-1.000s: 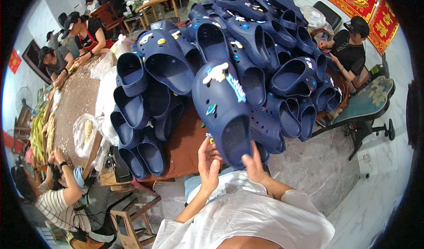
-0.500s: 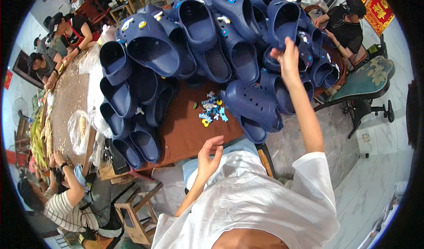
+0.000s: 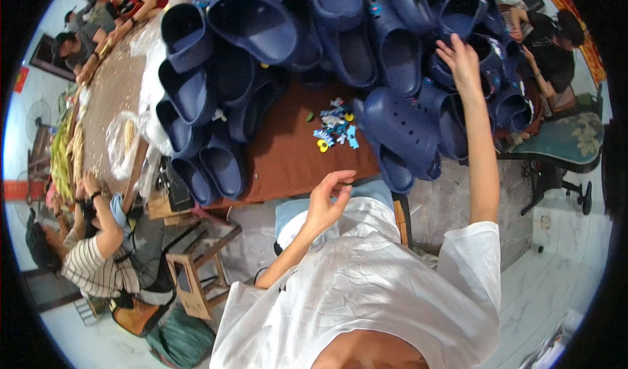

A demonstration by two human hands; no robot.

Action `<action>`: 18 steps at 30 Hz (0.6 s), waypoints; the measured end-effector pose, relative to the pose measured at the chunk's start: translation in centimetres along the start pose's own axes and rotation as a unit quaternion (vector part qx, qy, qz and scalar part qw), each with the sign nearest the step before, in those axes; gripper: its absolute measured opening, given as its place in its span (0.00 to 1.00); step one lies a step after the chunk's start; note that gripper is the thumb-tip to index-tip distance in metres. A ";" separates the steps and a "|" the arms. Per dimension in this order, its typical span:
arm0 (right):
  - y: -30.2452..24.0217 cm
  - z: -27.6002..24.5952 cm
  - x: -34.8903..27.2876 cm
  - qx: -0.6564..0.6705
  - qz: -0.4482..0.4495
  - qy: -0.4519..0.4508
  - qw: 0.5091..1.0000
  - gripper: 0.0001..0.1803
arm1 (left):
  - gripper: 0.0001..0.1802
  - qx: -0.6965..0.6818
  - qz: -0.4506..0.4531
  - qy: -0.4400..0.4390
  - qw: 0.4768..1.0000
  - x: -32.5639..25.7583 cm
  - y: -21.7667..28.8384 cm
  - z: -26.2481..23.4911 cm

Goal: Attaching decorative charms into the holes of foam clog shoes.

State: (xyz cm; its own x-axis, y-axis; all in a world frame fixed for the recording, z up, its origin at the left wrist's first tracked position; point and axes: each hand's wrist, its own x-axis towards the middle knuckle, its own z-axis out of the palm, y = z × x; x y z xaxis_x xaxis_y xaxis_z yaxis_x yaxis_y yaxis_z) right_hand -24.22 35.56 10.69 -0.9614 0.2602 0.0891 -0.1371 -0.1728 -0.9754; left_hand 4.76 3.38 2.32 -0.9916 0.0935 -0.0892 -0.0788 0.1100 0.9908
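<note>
In the head view, we see a heap of navy clogs (image 3: 255,22) covering the far part of a brown counter (image 3: 278,163) and running down both its sides. The right hand (image 3: 461,61) reaches up to the heap's right side, its fingers spread at the heel end of a clog (image 3: 460,9); we cannot tell whether they grip it. The left hand (image 3: 331,199) hangs near the counter's front edge, empty, its fingers loosely curled with a narrow gap to the thumb.

Between the heap's two sides, on the bare cloth-like surface, we find a small cluster of charms (image 3: 337,128) in blue, white, black and yellow, well apart from the right hand and just beyond the left. Right of them, a clog with round holes (image 3: 402,130) lies tilted over another.

To our left, a second counter (image 3: 108,107) carries scattered pale kernels and a clear bag; a person in a striped shirt (image 3: 98,261) sits near it. Another person in black (image 3: 553,48) is at the right.
</note>
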 end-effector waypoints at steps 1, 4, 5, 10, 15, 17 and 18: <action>0.2 -0.4 0.1 -0.003 0.001 0.002 1.000 0.23 | 0.17 -0.001 0.006 -0.009 1.000 0.0 -0.1 0.0; 0.4 -1.7 1.2 -0.001 -0.005 -0.001 1.000 0.20 | 0.17 0.004 0.012 -0.018 1.000 0.1 -0.1 0.2; 0.4 -1.8 1.4 0.007 0.000 0.006 1.000 0.20 | 0.17 0.012 0.009 -0.025 1.000 0.1 0.2 0.3; 1.0 -0.9 -0.1 0.007 -0.013 0.074 0.997 0.25 | 0.17 0.008 -0.007 -0.028 1.000 -0.3 -0.3 0.5; 0.0 0.8 -10.4 -0.188 -0.144 0.074 0.969 0.22 | 0.18 0.030 -0.003 -0.016 0.999 -0.4 -0.9 0.1; 0.8 0.7 -15.2 -0.249 -0.171 0.064 0.951 0.21 | 0.17 0.025 -0.017 -0.017 0.999 -0.4 -1.0 0.0; 1.3 0.6 -17.3 -0.268 -0.164 0.063 0.947 0.20 | 0.16 0.020 -0.027 -0.022 0.999 -0.5 -1.1 -0.1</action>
State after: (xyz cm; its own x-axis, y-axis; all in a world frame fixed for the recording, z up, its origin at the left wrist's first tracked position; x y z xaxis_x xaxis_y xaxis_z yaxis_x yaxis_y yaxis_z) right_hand -7.86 30.30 8.00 -0.8476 0.3331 0.4130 -0.2503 0.4353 -0.8648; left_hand 5.29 3.15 1.28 -0.9804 0.1296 -0.1484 -0.1277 0.1558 0.9795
